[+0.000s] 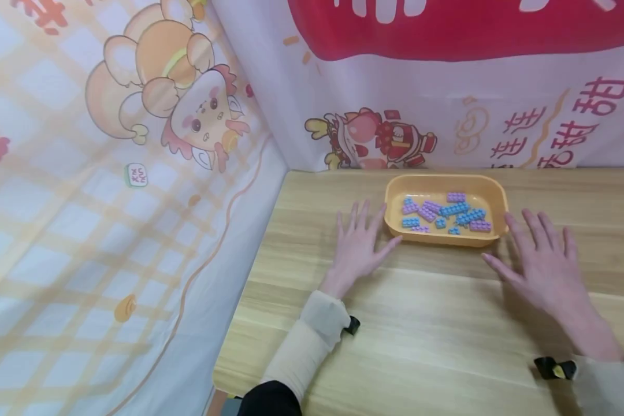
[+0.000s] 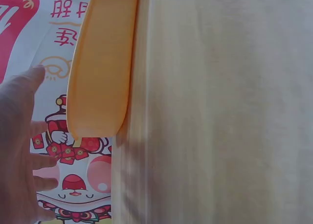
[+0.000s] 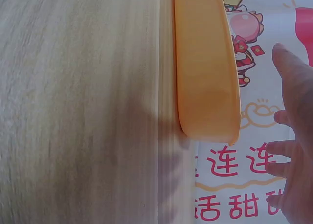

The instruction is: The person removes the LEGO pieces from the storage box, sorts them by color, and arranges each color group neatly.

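A shallow orange tray (image 1: 447,241) with rounded corners stands near the back of the wooden table. Inside it lie several purple building bricks (image 1: 481,226) and blue building bricks (image 1: 455,209). My left hand (image 1: 357,245) is spread beside the tray's left end, its thumb near the front left corner. On the other side, my right hand (image 1: 546,271) spreads its fingers by the right end, index fingertip close to the rim. Both hands hold nothing. The left wrist view shows the tray's outer wall (image 2: 100,67) beyond the fingers; the right wrist view has the same wall (image 3: 206,67).
The wooden table (image 1: 421,335) reaches back to a printed cloth (image 1: 447,115) with red lettering and cartoon figures. Another checked cloth (image 1: 83,231) hangs along the left side of the table. A black strap piece (image 1: 553,368) sits at the right wrist.
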{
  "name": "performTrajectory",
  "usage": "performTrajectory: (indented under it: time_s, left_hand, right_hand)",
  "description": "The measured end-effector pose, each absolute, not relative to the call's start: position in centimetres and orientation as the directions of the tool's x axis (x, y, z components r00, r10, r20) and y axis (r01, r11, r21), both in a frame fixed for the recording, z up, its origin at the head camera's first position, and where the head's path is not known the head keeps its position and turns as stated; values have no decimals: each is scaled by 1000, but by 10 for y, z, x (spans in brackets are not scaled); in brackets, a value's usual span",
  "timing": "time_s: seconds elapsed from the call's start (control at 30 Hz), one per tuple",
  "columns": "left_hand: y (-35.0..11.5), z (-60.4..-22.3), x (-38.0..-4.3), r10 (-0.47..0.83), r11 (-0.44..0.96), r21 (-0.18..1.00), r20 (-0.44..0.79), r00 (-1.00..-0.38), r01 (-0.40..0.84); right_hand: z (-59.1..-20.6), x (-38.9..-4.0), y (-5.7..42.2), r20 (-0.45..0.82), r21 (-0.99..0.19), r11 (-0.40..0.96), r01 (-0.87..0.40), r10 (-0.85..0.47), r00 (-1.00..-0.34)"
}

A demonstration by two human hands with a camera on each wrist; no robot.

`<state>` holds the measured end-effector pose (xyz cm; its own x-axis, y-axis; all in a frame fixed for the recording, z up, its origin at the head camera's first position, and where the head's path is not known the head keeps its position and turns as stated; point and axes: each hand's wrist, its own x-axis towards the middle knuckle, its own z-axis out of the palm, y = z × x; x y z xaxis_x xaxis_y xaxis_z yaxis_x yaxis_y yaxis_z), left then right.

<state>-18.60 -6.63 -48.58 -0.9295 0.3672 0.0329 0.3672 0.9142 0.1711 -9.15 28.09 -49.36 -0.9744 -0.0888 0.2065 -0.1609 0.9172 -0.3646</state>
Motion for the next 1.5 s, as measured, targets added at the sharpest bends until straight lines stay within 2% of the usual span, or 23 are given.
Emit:
performTrajectory:
  time_s: [0.2, 0.37, 0.8, 1.5]
  left_hand:
    - [-59, -480, -196, 359, 885, 315, 11, -933, 344]
    - [-52, -478, -205, 359, 868, 375, -19, -933, 326]
    - [-44, -493, -205, 403, 859, 380, -86, -911, 344]
    - [-53, -501, -183, 428, 874, 269, -31, -903, 405]
  right_hand:
    - [-493, -95, 281, 182, -370, 917, -151, -88, -979]
    - [-491, -97, 280, 172, -362, 923, -130, -71, -983]
    - [-497, -96, 278, 161, -376, 919, -118, -61, -985]
    - [-503, -97, 278, 154, -408, 906, -116, -57, -986]
